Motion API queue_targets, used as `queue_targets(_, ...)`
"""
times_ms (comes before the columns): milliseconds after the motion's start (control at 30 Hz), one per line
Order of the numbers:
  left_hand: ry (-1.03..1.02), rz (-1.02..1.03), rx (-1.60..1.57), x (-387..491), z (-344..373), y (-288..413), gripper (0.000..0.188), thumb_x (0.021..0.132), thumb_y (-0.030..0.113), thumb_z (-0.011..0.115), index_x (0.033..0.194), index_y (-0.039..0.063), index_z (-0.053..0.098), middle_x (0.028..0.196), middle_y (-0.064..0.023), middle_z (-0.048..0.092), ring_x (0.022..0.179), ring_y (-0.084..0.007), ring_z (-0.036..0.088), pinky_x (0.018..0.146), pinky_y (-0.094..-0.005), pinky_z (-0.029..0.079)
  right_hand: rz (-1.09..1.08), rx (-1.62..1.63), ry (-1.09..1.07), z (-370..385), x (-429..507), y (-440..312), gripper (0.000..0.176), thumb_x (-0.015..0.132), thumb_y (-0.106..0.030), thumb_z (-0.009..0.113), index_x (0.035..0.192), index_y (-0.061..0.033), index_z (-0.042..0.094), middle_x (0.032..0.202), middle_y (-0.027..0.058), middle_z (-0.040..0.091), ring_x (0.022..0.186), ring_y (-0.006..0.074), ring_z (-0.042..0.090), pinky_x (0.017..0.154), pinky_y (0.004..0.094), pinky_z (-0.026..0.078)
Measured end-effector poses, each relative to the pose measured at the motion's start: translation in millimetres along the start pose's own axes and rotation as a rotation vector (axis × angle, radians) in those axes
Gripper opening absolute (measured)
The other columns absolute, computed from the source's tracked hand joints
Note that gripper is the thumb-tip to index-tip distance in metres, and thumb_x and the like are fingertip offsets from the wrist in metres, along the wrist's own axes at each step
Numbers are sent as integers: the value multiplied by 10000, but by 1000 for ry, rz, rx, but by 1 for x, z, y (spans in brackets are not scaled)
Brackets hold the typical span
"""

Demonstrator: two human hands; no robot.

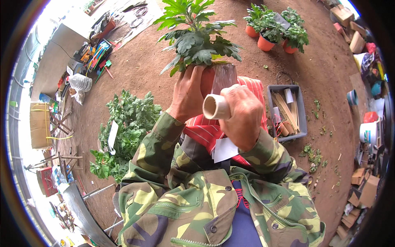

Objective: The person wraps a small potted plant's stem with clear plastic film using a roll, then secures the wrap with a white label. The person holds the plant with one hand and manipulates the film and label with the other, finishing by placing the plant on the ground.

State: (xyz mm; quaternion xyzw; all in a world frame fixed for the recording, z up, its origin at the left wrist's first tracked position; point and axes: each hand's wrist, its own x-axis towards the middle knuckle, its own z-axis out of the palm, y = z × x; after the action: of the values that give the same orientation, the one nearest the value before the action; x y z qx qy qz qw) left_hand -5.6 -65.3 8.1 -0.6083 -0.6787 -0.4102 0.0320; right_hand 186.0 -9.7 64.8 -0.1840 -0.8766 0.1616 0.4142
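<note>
A leafy green plant (197,40) in an orange pot (208,81) stands at the top centre, close before me. My left hand (190,91) holds the left side of the pot just under the leaves, fingers at its rim. My right hand (242,112) grips a roll of clear film (216,106), its hollow core facing up. From the roll a wrinkled strip of film (224,77) runs up to the pot's right side. Beneath my hands lies a red striped cloth (203,129), with a white paper (225,150) on it.
Right of me is a grey crate (304,123) with wooden sticks and rolls. Several potted plants (267,44) stand at upper right. Leafy plants with a white tag (113,136) are on my left. Leaf scraps (314,157) lie on the dirt floor; boxes and clutter line both sides.
</note>
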Motion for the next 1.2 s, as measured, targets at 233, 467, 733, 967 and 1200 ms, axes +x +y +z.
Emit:
queue_targets(233,45,-34,28,4,-3,7,848,742,314,939,1446,55,543,1278,-254,651,1132,-511,667,931,-581,575,-73,7,-104,23,-24,5,416,696,-141,858,1062,-44,687,967,103,646,894,335,659,756,466,524)
queue_targets(467,-210,-2,-56,15,-15,-12,1078,679,290,955,1557,-18,411,1403,-321,573,1279,-549,593,1067,-569,527,-328,-113,-35,56,-63,55,474,820,-190,793,1264,-58,693,1302,107,657,1236,319,634,1068,499,511)
queue_targets(733,-344,115,-248,14,-37,-26,1342,630,427,1014,1673,-22,299,1555,-358,443,1483,-537,449,1241,-571,392,-401,-122,64,70,-79,68,429,797,-145,825,1223,-103,797,1253,84,664,1194,304,654,1033,501,504)
queue_targets(967,-106,56,-139,-2,-12,-20,1347,548,495,1071,1654,82,422,1519,-293,519,1391,-539,526,1146,-597,469,-323,-9,-34,60,-81,63,316,766,-60,833,1081,-70,837,1236,106,709,1154,325,689,1008,478,527)
queue_targets(1200,-64,94,-118,4,-5,-17,1201,596,414,1053,1593,74,476,1444,-278,560,1329,-521,573,1093,-592,510,520,718,-70,59,-78,63,169,956,-84,833,1095,-11,771,1096,124,765,1100,284,756,956,427,611)
